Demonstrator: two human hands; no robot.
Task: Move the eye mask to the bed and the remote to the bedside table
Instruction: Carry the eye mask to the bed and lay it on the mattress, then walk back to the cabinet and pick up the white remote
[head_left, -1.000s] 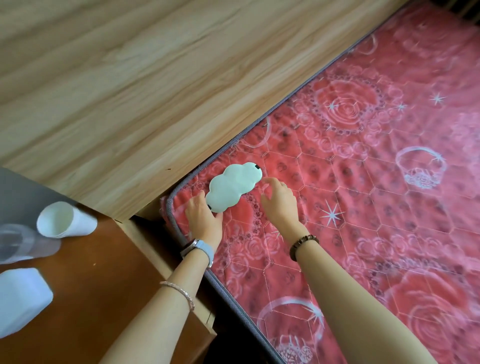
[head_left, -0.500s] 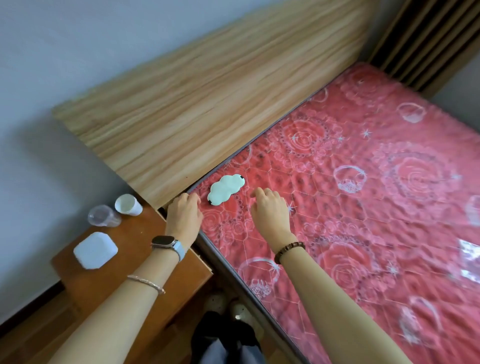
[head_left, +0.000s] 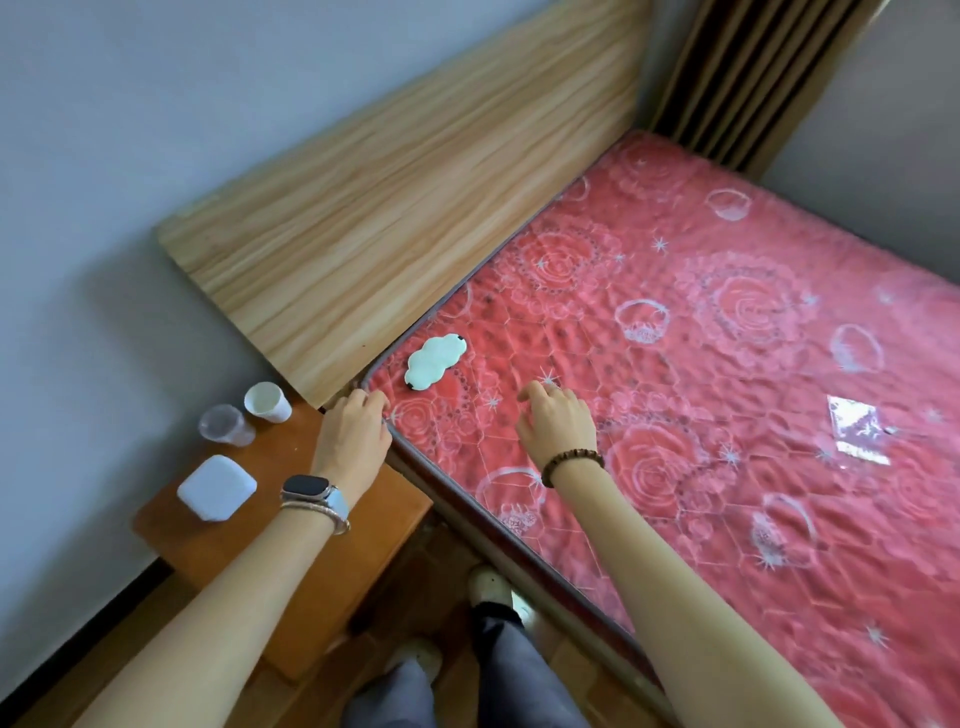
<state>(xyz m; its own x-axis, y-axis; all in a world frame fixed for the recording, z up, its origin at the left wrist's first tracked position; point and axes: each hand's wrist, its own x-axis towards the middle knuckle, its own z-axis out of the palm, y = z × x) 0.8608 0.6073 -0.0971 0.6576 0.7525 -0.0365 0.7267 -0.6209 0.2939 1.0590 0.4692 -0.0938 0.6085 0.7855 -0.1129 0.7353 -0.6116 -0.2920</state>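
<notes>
1. Both hands had come off the mask (head_left: 434, 361): a second earlier the left hand (head_left: 353, 439) touched its near end and the right hand (head_left: 558, 422) lay beside it; now both were drawn back toward the person.
2. The left hand hung over the mattress corner beside the desk (head_left: 280, 514), fingers loosely curled, holding nothing; the right hovered over the bed (head_left: 675, 395), relaxed and empty.
3. So the mask step looked finished; the remote was next, and I could not pick it out.
4. The mask was pale, cloud-shaped, flat, with dark strap ends, lying near the headboard (head_left: 395, 208).
</notes>
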